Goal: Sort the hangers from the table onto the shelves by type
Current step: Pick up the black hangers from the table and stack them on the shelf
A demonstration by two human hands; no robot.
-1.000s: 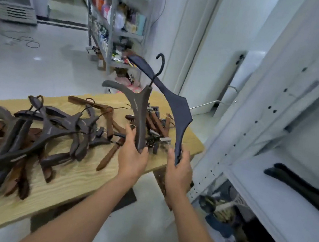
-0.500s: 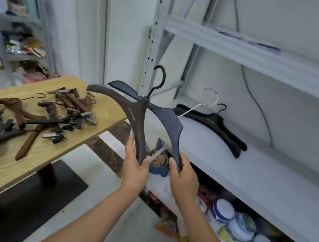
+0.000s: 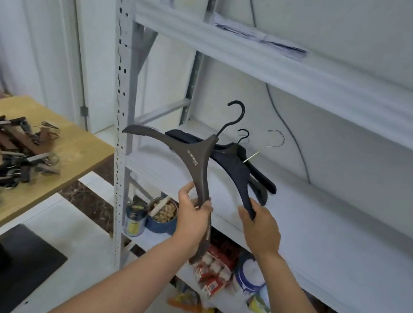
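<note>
Gripping grey hanger in left hand, navy hanger in right hand, fingers curled round both; best laid flat, by type, near the front edge of the shelf.

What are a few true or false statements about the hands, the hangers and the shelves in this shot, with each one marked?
1. The left hand grips a grey hanger by one of its arms. True.
2. The right hand holds nothing. False: it grips the end of a dark blue hanger.
3. Black hangers lie on the middle shelf. True.
4. The table has no hangers on it. False: clip hangers lie on it.
5. The grey hanger's hook points down. False: it points up.
</note>
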